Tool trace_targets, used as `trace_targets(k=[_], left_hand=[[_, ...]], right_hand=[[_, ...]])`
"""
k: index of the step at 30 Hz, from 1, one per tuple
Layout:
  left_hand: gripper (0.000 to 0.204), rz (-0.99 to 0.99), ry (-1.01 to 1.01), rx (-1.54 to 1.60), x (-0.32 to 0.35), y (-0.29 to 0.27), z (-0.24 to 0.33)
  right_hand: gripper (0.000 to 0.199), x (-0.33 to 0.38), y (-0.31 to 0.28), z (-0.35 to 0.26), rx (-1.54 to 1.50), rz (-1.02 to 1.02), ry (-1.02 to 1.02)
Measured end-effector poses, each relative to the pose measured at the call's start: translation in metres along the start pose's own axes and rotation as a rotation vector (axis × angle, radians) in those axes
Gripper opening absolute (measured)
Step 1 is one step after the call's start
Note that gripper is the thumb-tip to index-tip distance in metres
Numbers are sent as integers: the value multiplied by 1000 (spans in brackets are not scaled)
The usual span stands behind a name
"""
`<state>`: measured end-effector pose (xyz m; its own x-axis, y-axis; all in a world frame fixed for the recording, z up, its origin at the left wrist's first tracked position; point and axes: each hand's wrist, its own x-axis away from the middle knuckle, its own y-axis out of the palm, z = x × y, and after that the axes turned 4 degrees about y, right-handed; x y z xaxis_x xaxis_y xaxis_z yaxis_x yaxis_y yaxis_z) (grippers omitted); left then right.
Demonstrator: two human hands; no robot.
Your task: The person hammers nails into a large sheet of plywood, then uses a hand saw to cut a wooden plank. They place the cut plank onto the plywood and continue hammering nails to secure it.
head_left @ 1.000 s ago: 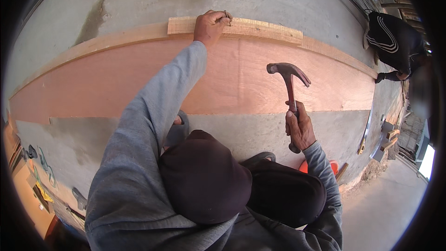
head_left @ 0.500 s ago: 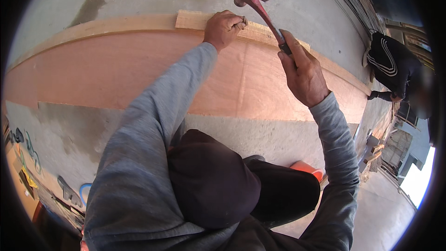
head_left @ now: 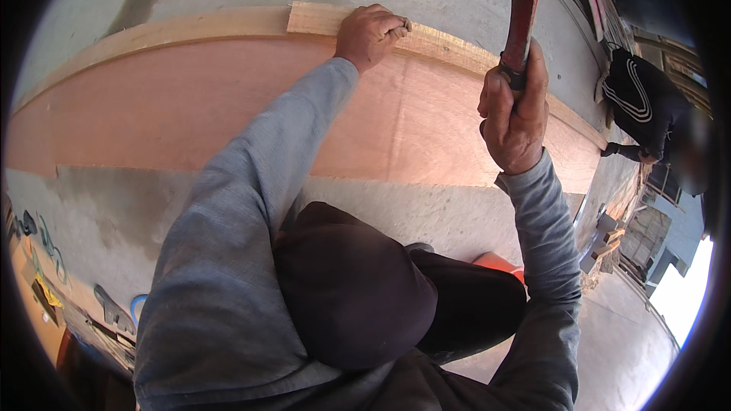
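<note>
My right hand [head_left: 516,118] grips a red claw hammer [head_left: 525,15] by its dark handle. The hammer is raised, its head partly cut off by the upper edge of the view. Resting on a short pale wood strip [head_left: 449,44], my left hand [head_left: 371,36] is closed with fingertips pinched together; what they hold, if anything, is too small to make out. The strip lies along a longer wood batten [head_left: 190,27] at the far edge of a long reddish plywood sheet [head_left: 190,106]. A gap separates the hammer from my left hand.
Another person [head_left: 647,103] in dark clothes bends at the right end of the sheet, a hand near the batten. An orange container [head_left: 499,262] sits beside my knee. Long thin rods run along the upper right. A blue hose [head_left: 137,307] and several tools lie at the left.
My right hand has lifted the hammer up and to the right, away from the strip. My left hand stays closed at the same spot on the wood.
</note>
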<state>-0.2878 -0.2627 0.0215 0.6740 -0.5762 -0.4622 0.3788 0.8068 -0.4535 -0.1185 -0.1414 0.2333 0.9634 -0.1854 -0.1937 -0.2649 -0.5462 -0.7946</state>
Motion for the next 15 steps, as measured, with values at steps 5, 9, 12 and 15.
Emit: trace_targets(k=[5,9,12,15], left_hand=[[5,3,27,-31,-3,0,0],[17,-201,15,3,-5,-18,4],[46,-117,385,-385,-9,-54,-2],[71,-700,-28,-696,-12,-98,-22]], right_hand=[[55,-1,-4,-2,315,-340,185],[60,-6,-7,-6,142,-1,12],[58,-11,-9,-9,24,-66,-33],[52,-15,-10,-12,428,-503,249]])
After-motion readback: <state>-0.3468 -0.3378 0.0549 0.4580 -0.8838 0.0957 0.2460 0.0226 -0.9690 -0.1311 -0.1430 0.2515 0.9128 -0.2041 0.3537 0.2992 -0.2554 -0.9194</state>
